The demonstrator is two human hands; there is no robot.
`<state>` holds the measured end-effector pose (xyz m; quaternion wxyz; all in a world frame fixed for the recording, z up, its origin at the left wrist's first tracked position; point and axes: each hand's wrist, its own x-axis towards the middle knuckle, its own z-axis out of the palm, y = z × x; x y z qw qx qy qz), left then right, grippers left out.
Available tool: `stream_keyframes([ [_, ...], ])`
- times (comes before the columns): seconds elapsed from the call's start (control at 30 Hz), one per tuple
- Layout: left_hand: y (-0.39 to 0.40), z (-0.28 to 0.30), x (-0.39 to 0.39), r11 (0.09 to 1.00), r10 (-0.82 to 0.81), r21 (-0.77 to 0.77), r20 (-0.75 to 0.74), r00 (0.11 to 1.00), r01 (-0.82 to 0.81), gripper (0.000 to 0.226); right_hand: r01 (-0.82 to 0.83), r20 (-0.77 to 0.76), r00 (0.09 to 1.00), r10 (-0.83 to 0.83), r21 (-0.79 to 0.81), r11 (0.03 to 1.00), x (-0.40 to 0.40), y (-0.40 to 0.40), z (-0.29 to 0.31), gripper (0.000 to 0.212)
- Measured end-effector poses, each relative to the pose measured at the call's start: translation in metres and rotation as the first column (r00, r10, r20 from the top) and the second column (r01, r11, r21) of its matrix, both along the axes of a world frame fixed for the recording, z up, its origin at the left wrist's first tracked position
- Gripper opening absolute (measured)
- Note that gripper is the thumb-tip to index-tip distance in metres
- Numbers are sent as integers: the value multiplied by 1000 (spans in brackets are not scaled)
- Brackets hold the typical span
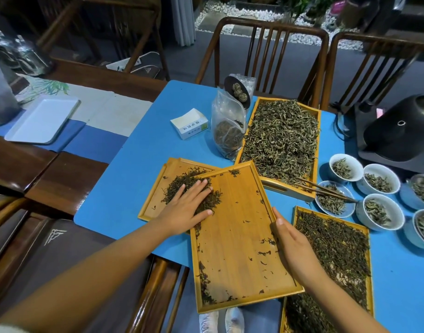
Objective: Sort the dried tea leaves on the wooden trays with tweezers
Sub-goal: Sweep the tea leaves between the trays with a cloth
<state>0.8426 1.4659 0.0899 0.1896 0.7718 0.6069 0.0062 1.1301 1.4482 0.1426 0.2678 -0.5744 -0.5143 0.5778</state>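
Note:
A nearly bare wooden tray (239, 236) lies tilted, its far left corner over a second tray (155, 195). My left hand (187, 207) presses flat with straight fingers on a pile of dark tea leaves (213, 200) at that tray's left rim. My right hand (295, 251) holds the tray's right rim, thumb on top. Loose leaves line its near left corner. A full tray of greenish leaves (281, 138) sits behind, and another tray of dark leaves (335, 251) lies at the right. Wooden tweezers (326, 191) rest across a small dish, untouched.
Several white bowls (380, 181) of leaves stand at the right, with a black appliance (398, 135) behind them. A plastic bag of tea (227, 131) and a small white box (190, 124) sit at the back of the blue mat. A white tray (41, 118) lies far left. Chairs stand behind.

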Motion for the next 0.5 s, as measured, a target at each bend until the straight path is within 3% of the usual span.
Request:
stream_keyframes([
  [0.5,33,-4,2,970,224,85,34,974,-227,48,-9,-45,999,6,-48,999,-1,-11,-7,29],
])
